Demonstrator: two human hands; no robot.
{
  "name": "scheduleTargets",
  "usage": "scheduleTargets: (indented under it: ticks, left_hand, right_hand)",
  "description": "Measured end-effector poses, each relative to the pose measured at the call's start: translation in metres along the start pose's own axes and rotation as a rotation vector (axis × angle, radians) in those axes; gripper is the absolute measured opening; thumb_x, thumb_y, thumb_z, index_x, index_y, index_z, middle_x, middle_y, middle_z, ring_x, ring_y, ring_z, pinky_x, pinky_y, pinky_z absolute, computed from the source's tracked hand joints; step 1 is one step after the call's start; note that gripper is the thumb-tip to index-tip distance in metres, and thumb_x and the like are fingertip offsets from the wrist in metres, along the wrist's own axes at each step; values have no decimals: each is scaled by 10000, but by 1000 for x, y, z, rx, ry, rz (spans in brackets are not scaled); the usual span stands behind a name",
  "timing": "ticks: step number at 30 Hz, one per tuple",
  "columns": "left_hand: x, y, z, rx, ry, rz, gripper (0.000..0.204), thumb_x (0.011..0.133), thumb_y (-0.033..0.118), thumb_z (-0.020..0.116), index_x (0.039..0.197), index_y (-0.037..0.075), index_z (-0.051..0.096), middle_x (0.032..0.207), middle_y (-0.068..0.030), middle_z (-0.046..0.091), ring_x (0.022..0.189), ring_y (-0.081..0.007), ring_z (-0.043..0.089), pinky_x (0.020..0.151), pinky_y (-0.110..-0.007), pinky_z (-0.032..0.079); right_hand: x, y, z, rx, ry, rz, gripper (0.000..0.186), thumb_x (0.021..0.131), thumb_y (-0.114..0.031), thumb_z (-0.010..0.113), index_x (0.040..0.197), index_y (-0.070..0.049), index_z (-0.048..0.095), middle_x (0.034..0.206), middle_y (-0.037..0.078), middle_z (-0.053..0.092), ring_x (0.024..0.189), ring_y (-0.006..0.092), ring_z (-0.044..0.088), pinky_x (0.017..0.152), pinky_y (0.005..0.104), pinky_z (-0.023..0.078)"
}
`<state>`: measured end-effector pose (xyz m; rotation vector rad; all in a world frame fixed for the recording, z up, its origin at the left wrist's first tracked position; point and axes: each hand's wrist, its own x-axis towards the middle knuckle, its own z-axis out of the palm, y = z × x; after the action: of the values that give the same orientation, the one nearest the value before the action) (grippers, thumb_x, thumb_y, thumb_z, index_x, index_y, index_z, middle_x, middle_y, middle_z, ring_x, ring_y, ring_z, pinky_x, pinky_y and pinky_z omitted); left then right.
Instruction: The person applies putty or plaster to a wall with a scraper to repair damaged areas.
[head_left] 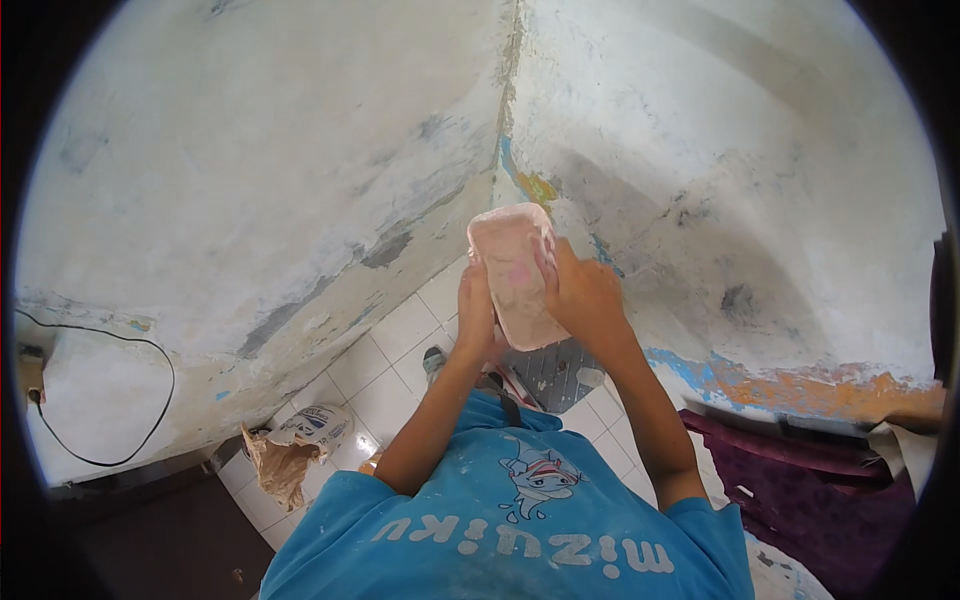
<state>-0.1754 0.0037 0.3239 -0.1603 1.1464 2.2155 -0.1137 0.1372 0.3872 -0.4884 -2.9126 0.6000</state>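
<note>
Seen from above, two rough plastered walls [300,180] meet in a corner [508,150] that runs down the middle of the view; both are patchy white and grey, with scraped remnants of blue and orange paint low on the right wall and at the corner line. Below them lies a white tiled floor [385,365], and the person's blue printed shirt [500,520] fills the lower middle. A dark purple cloth [810,490] is heaped on the floor at the right, and a dark cabinet or door [150,540] sits at lower left beneath a black cable [150,400] looping along the wall. A crumpled brown paper bag [280,465] and a white sack [320,425] rest on the tiles near the left wall. Both forearms rise from the shirt to a pale pink rectangular block [512,275], probably a sanding or rubbing pad, held up just in front of the corner. The left hand [475,315] grips its lower left edge, fingers curled closed around it; the right hand [580,295] clasps its right side, fingers wrapped over the edge. Judging by the walls, much old paint is already gone, while the coloured bands near the floor remain.
</note>
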Motion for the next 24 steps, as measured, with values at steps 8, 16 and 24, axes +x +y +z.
scheduleTargets:
  ticks: [8, 16, 24]
  left_hand:
    - [-4, -4, 11, 18, -34, 53, 550, 1089, 491, 365, 1312, 20, 539, 1189, -115, 649, 1053, -194, 672, 868, -336, 589]
    - [10, -8, -12, 26, -49, 31, 617, 1079, 545, 341, 1362, 27, 522, 1240, -128, 633, 1070, -199, 665, 880, -327, 578]
    - [6, 3, -5, 36, -56, 14, 604, 1084, 522, 347, 1377, 20, 510, 1247, -129, 629, 1101, -199, 649, 919, -327, 555]
  right_hand:
    - [6, -14, 20, 128, 166, -116, 438, 933, -236, 559, 1330, -51, 540, 731, 233, 673, 673, 439, 666, 658, 562, 508]
    - [-4, -18, 5, 83, -73, -93, 490, 916, -245, 581, 1347, -22, 514, 774, 245, 677, 723, 439, 671, 687, 558, 508]
    - [17, -17, 16, 97, 146, -103, 458, 909, -232, 582, 1316, -27, 537, 738, 232, 673, 670, 442, 658, 661, 559, 511]
